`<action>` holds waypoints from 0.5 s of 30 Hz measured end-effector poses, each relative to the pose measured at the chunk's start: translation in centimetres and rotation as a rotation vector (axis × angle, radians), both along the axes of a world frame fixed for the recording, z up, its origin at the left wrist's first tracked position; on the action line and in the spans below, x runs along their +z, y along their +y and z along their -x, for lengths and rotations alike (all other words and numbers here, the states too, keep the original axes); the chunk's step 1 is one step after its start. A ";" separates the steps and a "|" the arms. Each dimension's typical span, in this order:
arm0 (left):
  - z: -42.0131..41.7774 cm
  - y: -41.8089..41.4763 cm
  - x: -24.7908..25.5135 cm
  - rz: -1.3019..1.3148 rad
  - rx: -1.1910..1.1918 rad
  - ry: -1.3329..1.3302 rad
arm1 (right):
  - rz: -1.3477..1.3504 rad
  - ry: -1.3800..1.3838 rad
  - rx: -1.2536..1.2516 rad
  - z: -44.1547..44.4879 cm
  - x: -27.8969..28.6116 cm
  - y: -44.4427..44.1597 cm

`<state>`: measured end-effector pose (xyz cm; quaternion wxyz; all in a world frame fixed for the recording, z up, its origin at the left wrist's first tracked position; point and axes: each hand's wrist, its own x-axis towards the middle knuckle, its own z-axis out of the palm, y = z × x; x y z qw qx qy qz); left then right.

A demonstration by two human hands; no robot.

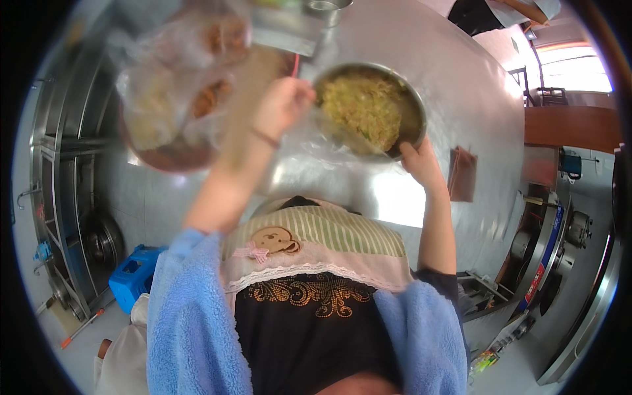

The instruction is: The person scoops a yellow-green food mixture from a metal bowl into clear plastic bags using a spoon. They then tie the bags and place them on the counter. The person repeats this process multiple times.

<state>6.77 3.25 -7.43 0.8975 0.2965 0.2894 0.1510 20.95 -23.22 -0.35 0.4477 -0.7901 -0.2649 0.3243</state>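
A round metal bowl holds a yellow-green shredded food mixture over the metal tabletop. My right hand grips its lower right rim, with the thumb on the inner side. At the bowl's left rim is my left hand, fingers curled and blurred by motion. Whether it pinches the rim cannot be made out. Left of that hand, clear plastic bags with pale and orange-brown food sit in a reddish round basin. A blurred brownish strip lies between the basin and my left forearm.
A folded brown cloth rests on the metal table to the right. Beyond the bowl are a metal container and a blurred metal box. A blue plastic stool stands lower left. Another person is at the far right.
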 end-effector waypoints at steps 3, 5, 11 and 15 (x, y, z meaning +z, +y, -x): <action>0.0 0.5 2.5 0.191 -0.067 0.053 | -0.117 -0.482 0.109 2.0 1.0 -0.2; 0.3 1.3 2.8 0.207 -0.166 0.019 | 0.035 -0.446 0.073 3.9 2.4 0.0; 1.5 0.5 2.9 0.176 -0.206 0.038 | 0.119 -0.587 0.006 6.7 1.8 -0.2; 2.0 -0.6 3.4 0.035 -0.176 0.036 | 0.203 -0.504 -0.077 7.8 0.6 0.0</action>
